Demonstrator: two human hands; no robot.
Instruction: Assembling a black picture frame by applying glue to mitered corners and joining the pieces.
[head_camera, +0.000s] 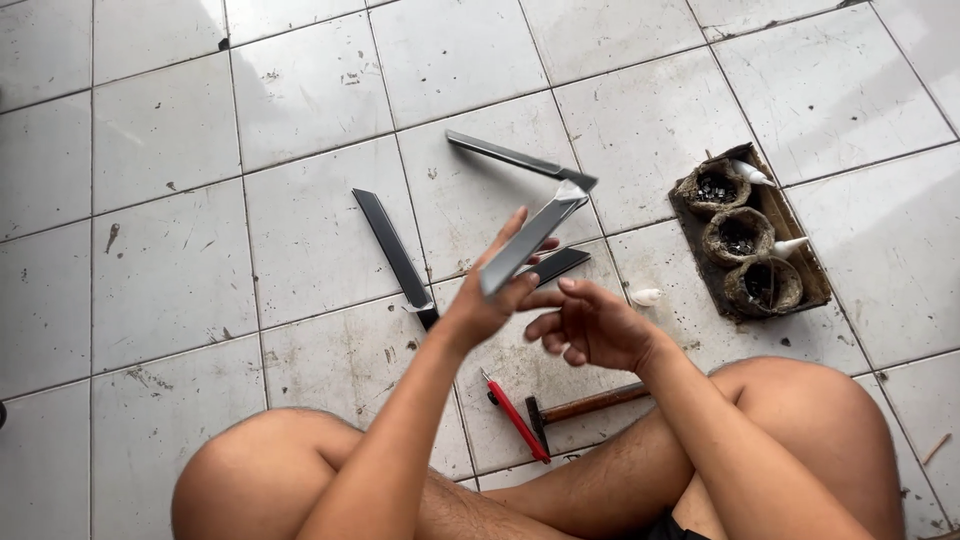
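My left hand (492, 295) is raised over the tiled floor and grips one arm of a grey metal frame corner piece (535, 225), two mitred bars joined in a V. The second bar (505, 153) sticks out to the upper left. My right hand (592, 325) hovers just right of the left hand, fingers curled and apart, holding nothing. A black bar (395, 250) lies on the floor under the left hand, and another dark bar end (560, 263) shows behind the fingers.
A red-handled screwdriver (517, 420) and a wooden-handled hammer (585, 405) lie on the tiles between my knees. At the right, a brown tray (795, 250) holds three crusted round pots with dark small parts and white nozzles. A small white object (647, 296) lies near it.
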